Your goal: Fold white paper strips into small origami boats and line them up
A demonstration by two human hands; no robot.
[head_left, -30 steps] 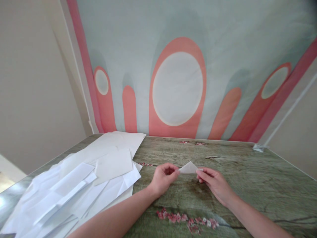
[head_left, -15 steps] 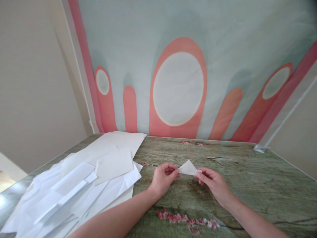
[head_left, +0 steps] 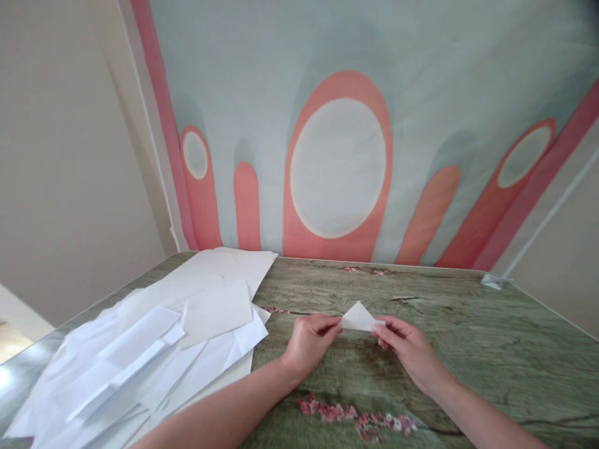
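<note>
As both hands come close together over the table [head_left: 472, 330], a small white paper triangle [head_left: 358, 317] spans the gap between them, its peak pointing away from the wearer and its base running from one hand to the other. The left hand [head_left: 306, 346] pinches the left corner between thumb and fingers, its back turned largely toward the camera and its wrist bent inward. The right hand [head_left: 412, 349] grips the right corner with the thumb laid along the near face and the fingers curled behind; a short pale strip of the paper shows past the thumb tip. Both forearms slant inward from the lower edge of the view, where they are cut off. Most fingers of the left hand are concealed behind its own knuckles, and both gripped corners are covered. Whether the paper touches the tabletop cannot be determined, nor can its number of layers. Printed pink blossoms [head_left: 332, 410] lie on the table surface nearer the wearer. Left of the left hand, a loose paper pile [head_left: 215, 312] overlaps in many sheets, its lower part partly masked by the left forearm. At the far right corner sits a small, whitish object [head_left: 491, 281], too indistinct to identify. Behind the table hangs a patterned backdrop [head_left: 337, 168], cropped at the top.
</note>
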